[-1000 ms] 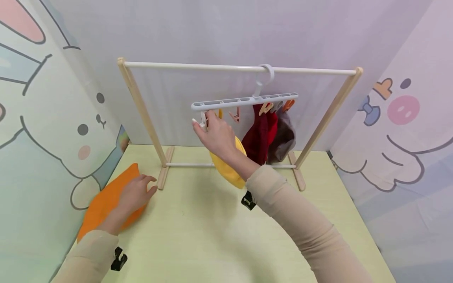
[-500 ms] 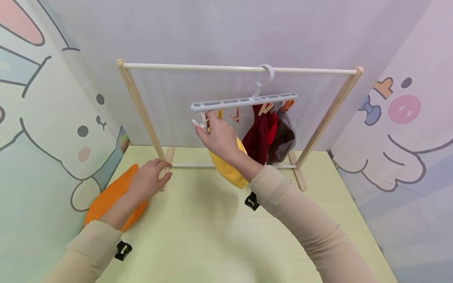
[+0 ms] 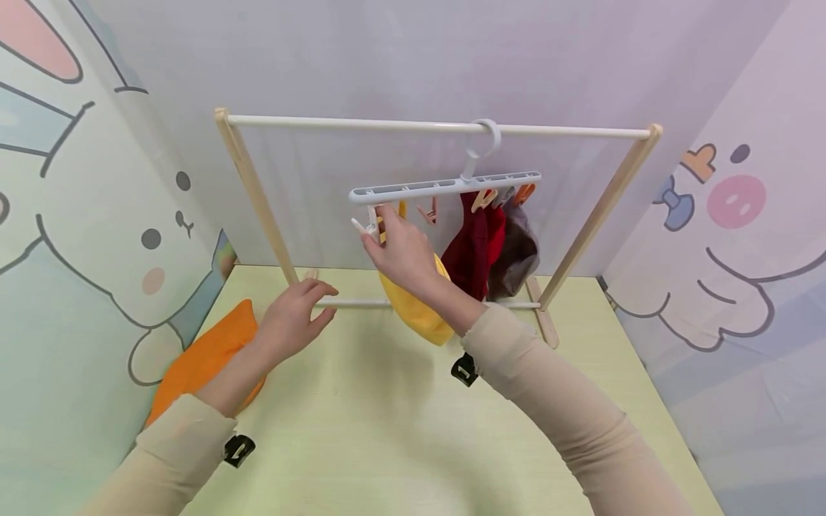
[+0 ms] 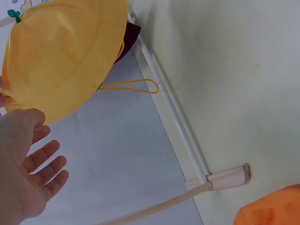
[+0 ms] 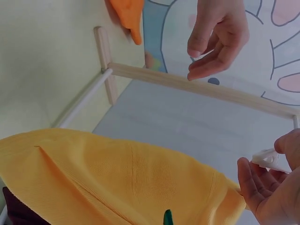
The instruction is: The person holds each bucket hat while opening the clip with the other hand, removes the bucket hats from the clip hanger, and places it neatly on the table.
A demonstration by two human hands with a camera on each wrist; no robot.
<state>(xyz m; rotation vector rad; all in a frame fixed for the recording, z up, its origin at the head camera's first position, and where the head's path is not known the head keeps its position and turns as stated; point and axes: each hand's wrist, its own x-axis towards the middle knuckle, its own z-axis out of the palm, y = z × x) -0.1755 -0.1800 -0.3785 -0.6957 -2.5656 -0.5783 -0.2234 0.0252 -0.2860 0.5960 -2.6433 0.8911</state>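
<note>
A yellow bucket hat [image 3: 416, 309] with a green sprout on top hangs below the left half of a white hanger [image 3: 413, 190]. My right hand [image 3: 408, 256] is at the hanger's left end and pinches a white clothespin [image 5: 266, 158] between thumb and fingers, beside the hat's edge. My left hand [image 3: 292, 319] is in the air near the rack's left post, fingers loosely bent and holding nothing. In the left wrist view the left hand's thumb overlaps the hat's brim; whether it touches cannot be told. An orange cloth hat [image 3: 209, 351] lies on the table at the left.
The hanger hooks over the white top bar [image 3: 361, 124] of a wooden-legged rack. A dark red item [image 3: 466, 258] and a grey-brown item [image 3: 516, 251] hang at its right half from clothespins. A pink clothespin [image 3: 429, 212] hangs near the middle. Printed curtains surround the pale table [image 3: 361, 444].
My left hand has moved right and slightly up, from over the orange hat to beside the rack's left post. The right hand stays at the white clothespin, its forearm shifting slightly right.
</note>
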